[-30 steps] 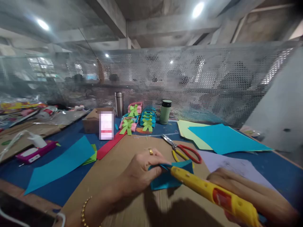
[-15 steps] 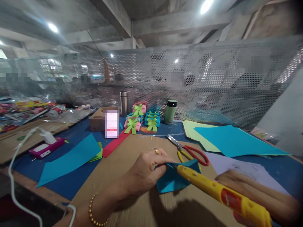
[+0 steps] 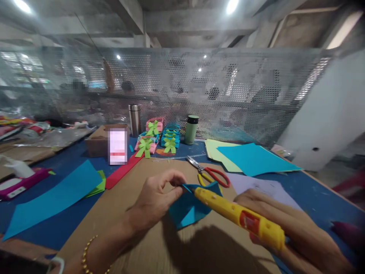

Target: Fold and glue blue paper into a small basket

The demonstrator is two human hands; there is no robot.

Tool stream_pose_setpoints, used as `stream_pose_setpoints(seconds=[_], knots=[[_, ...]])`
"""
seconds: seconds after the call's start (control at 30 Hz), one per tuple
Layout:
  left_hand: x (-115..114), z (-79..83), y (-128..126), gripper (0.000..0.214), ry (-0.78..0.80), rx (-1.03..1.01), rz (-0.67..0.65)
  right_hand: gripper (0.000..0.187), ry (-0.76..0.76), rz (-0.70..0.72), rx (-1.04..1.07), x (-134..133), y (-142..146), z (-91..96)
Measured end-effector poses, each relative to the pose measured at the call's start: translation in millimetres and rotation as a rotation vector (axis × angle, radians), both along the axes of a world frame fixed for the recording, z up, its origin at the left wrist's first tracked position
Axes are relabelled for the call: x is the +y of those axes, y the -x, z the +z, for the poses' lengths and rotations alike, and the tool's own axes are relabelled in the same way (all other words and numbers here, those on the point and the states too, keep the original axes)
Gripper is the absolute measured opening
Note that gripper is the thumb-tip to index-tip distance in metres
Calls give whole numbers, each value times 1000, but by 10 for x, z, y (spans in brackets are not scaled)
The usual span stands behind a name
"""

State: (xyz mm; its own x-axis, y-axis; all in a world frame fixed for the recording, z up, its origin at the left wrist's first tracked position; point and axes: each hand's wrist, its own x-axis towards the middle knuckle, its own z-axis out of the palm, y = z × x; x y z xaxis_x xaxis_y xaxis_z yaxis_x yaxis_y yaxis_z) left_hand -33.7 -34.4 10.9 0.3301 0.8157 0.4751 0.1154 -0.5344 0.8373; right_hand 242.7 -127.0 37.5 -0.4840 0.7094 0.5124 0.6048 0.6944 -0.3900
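Observation:
My left hand [image 3: 164, 190] pinches the upper left edge of a folded blue paper piece [image 3: 189, 211] between thumb and fingers, above the cardboard. My right hand [image 3: 273, 217] is closed around a yellow glue gun [image 3: 228, 207] with a red panel on its side. The gun's dark nozzle meets the paper's top fold, close to my left fingertips; whether glue is coming out cannot be made out. Just behind the paper lie scissors [image 3: 203, 169] with one red and one yellow handle, their blades apart.
Small pink and blue paper baskets with green bows [image 3: 170, 144] stand at the back, between a steel flask [image 3: 134, 120] and a green bottle [image 3: 191, 130]. Blue sheets [image 3: 256, 160] lie right, a blue strip [image 3: 54, 194] left. A cardboard box [image 3: 95, 142] and a purple power strip [image 3: 28, 182] are also left.
The view has swung to the right, so everything sits further left. My left index finger has lifted and bent into an arch. The glue gun's nozzle remains at the paper's fold.

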Motion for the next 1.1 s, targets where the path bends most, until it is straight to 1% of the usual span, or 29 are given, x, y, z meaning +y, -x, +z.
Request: stream_pose_setpoints(seconds=[0.1,0.23,0.57,0.9,1.1], knots=[[12,-29,16,9,-12,-11,12,32,45,20,-11,13,98,109],[12,-29,16,6,-33,-25,15,28,5,10,-45,-7,154,183],[-5,-24,25,5,-81,27,23,34,61,10,-1,-20,74,63],[-24,-2,20,4,-104,25,37,32,72,-13,12,-43,68,46],[-17,17,16,3,-111,24,37,37,2,-36,2,-43,50,38]])
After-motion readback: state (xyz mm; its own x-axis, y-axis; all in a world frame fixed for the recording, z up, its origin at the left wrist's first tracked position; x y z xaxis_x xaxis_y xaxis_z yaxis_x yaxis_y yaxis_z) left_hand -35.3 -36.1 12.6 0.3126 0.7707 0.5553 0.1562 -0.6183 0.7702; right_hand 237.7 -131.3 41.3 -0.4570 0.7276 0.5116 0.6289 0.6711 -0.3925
